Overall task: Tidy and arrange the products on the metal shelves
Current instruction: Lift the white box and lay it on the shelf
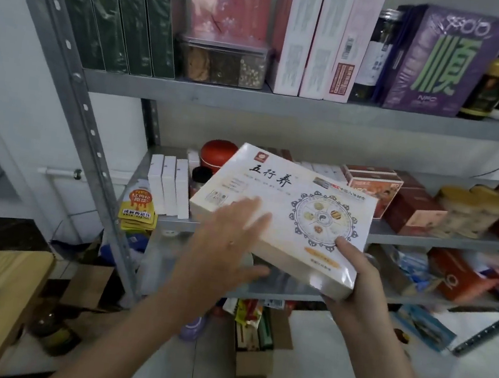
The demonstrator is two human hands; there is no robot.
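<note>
Right hand [356,285] grips the cream box [285,193] — left hand [224,249], fingers straight, perhaps touching.

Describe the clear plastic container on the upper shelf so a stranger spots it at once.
On the grey metal upper shelf, between four dark green boxes and tall white boxes, stands a low clear plastic container. Only it is see-through, showing dried goods in three sections.

Glossy film-wrapped cardboard box [283,212]; matt grey metal shelves [284,104]; clear plastic tub [222,61].
</note>
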